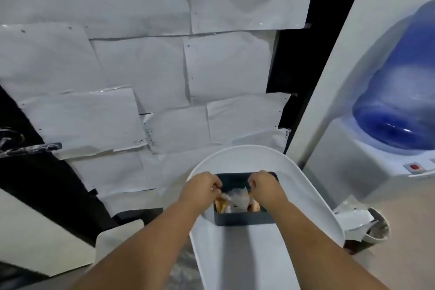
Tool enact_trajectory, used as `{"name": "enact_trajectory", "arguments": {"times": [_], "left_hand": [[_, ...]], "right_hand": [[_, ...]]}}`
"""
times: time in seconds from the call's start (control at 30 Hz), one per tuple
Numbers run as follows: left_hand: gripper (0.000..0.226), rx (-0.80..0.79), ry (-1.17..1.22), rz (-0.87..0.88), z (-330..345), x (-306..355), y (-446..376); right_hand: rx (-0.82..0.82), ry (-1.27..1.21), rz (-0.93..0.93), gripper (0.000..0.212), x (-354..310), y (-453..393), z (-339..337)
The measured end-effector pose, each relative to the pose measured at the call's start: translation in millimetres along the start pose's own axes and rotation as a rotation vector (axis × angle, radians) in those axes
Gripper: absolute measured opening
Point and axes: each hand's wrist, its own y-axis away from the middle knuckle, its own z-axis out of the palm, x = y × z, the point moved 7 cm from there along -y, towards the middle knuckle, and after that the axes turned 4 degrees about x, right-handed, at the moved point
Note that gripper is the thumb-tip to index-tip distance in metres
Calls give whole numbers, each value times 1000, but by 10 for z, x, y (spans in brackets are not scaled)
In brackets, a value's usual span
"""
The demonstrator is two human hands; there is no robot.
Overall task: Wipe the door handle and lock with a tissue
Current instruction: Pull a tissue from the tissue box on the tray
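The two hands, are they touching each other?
Apart. The head view shows the left hand and right hand separated, with the bin's dark opening between them.

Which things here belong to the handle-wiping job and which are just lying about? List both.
Job:
door handle
left hand
right hand
white bin, both hands at its dark opening

Lying about:
water dispenser with blue bottle
paper sheets on the door
small bin

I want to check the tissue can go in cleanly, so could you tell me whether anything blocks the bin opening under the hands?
Nothing visible does: both hands sit over the dark opening of the white bin, with crumpled tissue already inside.
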Motion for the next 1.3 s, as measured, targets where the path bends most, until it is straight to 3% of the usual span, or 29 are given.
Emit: {"name": "enact_trajectory", "arguments": {"times": [0.17, 0.37, 0.6, 0.73, 0.83, 0.93, 1.13, 1.3], "left_hand": [[27, -96, -284, 26, 307, 54, -182], [26, -145, -599, 156, 548, 119, -301], [24, -161, -697, 181, 761, 114, -381], [15, -146, -621, 172, 771, 119, -403], [17, -111, -429, 114, 718, 67, -431], [18, -40, -240, 35, 560, 21, -435], [16, 78, -58, -52, 215, -82, -402], [18, 113, -10, -101, -49, -147, -290]], "right_hand": [[-245, 136, 43, 13, 135, -71, 318], [-235, 19, 101, 19, 236, -209, 542], [-277, 0, 120, 19, 262, -249, 734], [-251, -55, 147, 10, 271, -285, 713], [-232, -191, 204, 15, 295, -301, 649], [-185, -335, 243, 4, 300, -325, 561], [-87, -515, 224, 15, 142, -377, 353], [-306, -649, 149, 32, -286, -351, 406]]}}
